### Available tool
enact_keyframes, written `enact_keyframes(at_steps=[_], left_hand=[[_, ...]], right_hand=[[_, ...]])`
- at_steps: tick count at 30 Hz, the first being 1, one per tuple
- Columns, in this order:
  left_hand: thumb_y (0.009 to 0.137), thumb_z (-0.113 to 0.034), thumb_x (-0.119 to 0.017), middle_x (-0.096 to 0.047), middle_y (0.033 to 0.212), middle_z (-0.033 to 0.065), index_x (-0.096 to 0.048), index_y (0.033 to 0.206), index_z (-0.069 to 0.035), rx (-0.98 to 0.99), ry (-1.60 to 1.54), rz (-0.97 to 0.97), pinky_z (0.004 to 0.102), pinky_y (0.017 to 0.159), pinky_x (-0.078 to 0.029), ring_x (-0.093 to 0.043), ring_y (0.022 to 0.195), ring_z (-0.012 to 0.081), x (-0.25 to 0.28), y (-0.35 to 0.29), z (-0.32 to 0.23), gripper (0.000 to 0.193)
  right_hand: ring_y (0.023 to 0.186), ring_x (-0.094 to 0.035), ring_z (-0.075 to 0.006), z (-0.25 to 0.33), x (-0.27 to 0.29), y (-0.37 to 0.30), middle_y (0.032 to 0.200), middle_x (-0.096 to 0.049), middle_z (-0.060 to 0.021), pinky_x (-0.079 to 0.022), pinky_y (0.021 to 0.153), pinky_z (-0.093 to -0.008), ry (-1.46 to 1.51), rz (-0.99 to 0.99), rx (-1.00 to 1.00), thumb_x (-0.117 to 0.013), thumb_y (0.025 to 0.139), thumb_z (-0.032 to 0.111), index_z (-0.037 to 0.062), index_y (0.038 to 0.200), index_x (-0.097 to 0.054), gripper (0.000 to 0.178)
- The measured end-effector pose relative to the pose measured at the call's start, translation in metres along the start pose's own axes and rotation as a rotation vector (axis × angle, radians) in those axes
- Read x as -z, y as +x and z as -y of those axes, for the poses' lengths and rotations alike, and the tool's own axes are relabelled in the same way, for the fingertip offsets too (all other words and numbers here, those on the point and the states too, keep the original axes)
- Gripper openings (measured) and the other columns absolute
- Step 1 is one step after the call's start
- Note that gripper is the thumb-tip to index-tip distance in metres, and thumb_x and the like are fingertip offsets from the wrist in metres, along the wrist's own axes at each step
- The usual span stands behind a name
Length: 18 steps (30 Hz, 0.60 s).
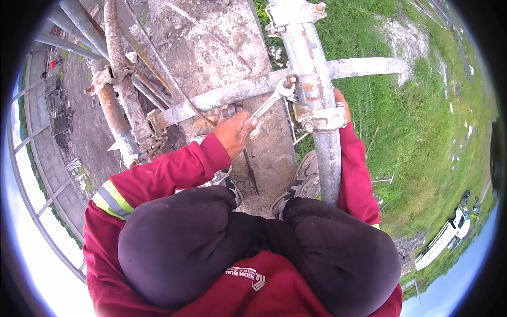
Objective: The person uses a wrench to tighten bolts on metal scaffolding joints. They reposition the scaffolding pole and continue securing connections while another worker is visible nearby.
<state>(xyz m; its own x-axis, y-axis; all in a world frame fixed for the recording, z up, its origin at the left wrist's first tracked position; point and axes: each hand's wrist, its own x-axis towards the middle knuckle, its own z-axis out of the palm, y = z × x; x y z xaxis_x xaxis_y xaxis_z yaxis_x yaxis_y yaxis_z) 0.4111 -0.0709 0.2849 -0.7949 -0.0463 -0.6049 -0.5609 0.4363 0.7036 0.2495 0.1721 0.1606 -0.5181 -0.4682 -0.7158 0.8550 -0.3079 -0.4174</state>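
While our left hand (pixel 234 132) clasps the one-o'clock wrench (pixel 268 105), shallow seating risks slippage. Our right hand (pixel 343 103) is too hidden to tell.

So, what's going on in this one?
A person crouches on rough concrete. The left hand holds a wrench, its head at a bolt near where a crossing pipe meets the upright pipe. The right hand is at the far side of the upright pipe, mostly hidden, so its grip cannot be made out.
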Motion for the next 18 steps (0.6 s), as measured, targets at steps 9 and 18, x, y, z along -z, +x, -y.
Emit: enact_keyframes(at_steps=[9,18], left_hand=[[0.102,-0.034,-0.036,-0.049,0.075,0.0051,-0.043,0.1,-0.004,0.163,-0.843,0.195,0.0285,0.056,-0.046,-0.053,0.061,0.0143,-0.056,0.003,-0.03,0.031],[0.1,-0.037,-0.041,-0.045,0.069,-0.0015,-0.048,0.096,-0.007,0.153,-0.511,0.205,0.025,0.055,-0.04,-0.042,0.058,0.0089,-0.017,0.017,-0.027,0.031]], right_hand=[[0.084,-0.062,-0.0184,0.0,-0.004,-0.002,0.095,-0.064,-0.008,-0.052,0.077,-0.032,-0.06,-0.086,0.084,-0.049,0.093,0.027,-0.0021,0.112,-0.058,0.035],[0.084,-0.066,-0.0213,0.008,-0.011,-0.01,0.1,-0.066,-0.0138,-0.054,0.079,-0.0351,0.042,0.077,-0.083,-0.048,0.094,0.03,-0.0023,0.111,-0.058,0.037]])
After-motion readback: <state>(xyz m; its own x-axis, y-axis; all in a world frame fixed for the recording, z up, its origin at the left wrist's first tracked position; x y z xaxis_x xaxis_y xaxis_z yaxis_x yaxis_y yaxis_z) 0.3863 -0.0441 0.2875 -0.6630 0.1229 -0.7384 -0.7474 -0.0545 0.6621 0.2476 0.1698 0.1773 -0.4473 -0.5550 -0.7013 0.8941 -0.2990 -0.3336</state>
